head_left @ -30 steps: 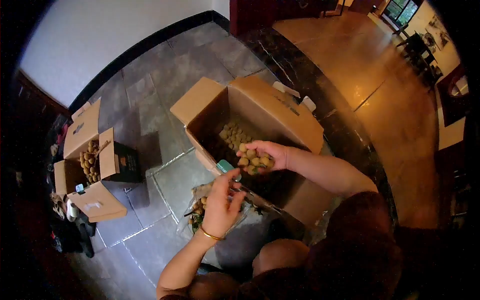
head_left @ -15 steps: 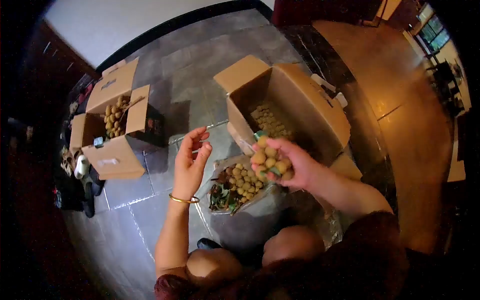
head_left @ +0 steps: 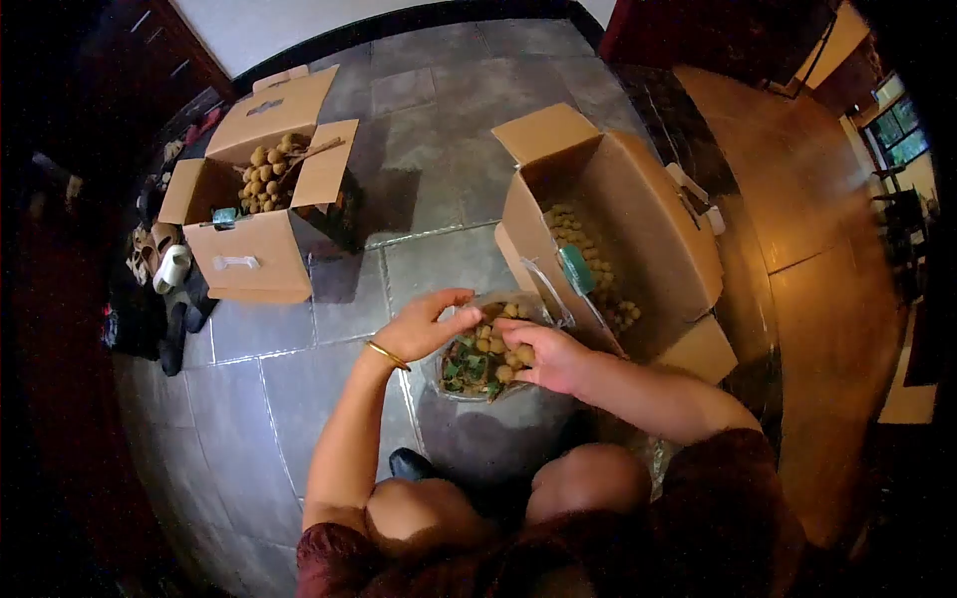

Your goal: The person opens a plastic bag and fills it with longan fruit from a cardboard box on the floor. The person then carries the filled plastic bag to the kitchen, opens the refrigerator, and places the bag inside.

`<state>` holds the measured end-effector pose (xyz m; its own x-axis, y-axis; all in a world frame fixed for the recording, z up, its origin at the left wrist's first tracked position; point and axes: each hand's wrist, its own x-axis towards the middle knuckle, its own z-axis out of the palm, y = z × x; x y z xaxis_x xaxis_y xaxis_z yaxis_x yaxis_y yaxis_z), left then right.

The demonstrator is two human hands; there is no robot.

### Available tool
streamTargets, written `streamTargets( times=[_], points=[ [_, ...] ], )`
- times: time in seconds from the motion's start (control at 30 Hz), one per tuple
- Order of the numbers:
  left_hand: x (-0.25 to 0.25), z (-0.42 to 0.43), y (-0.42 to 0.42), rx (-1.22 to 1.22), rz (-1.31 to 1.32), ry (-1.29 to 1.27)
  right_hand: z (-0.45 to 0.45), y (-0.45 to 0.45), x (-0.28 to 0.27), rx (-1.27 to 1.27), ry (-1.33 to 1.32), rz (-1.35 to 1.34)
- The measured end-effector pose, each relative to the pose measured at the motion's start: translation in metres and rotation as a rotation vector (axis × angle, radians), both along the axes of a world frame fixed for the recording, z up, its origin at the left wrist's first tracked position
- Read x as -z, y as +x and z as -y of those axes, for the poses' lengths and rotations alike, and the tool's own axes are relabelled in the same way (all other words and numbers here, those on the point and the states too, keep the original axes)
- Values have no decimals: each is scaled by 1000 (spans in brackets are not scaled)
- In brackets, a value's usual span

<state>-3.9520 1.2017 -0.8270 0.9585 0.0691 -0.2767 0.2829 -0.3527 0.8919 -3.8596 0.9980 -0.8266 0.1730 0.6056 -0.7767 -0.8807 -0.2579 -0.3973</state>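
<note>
A clear plastic bag (head_left: pixel 459 393) of round tan longans and green leaves lies on the floor in front of my knees. My right hand (head_left: pixel 550 357) reaches into the bag's right side, its fingers curled round a bunch of longans (head_left: pixel 519 356) among the others. At the bag's upper left edge is my left hand (head_left: pixel 431 324), with a gold bangle on the wrist. Its thumb and fingers are apart, and nothing shows between them. Just beyond the bag, an open cardboard box (head_left: pixel 653 239) has more longans (head_left: pixel 588 259) along its near left side.
Another open cardboard box (head_left: pixel 249 261) at the left holds longans on stems (head_left: pixel 267 179). A green object (head_left: pixel 575 269) sits at the nearer box's rim. Several shoes (head_left: pixel 171 269) lie by the left wall. Grey tiles (head_left: pixel 419 214) meet a wooden floor (head_left: pixel 807 299) at the right.
My right hand has lowered its bunch of longans into the bag. My left hand has come down and right to the bag's edge. The view has shifted, so the boxes appear further right.
</note>
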Motion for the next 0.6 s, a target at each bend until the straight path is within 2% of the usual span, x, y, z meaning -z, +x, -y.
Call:
streamTargets(
  times=[0.03, 0.13, 0.23, 0.27, 0.33, 0.43, 0.47, 0.53, 0.6],
  points=[
    [3, -2, -3, 9, -39, -58, -2, -1, 0, -43, -21, 30],
    [5, -7, -11, 121, -24, -14, -10, -1, -4, -169, -78, 122],
    [1, -5, -11, 86, -141, 214, -10, 1, -18, -400, -91, 252],
    [0, -3, -11, 81, -198, 278, -6, 1, -13, -468, -28, 380],
    [4, 1, -10, 26, -62, 391, 5, 7, -2, -599, 100, 639],
    [5, 0, -4, -70, 147, 550, 19, 21, -1, -744, 75, 1119],
    [3, 0, -1, -104, 216, 601, 19, 25, -1, -795, 28, 1172],
    [-20, 6, 7, -134, 221, 545, 13, 29, -9, -894, -72, 1272],
    [-31, 11, 16, -177, 187, 498, 2, 25, 1, -861, -100, 1447]
  ],
)
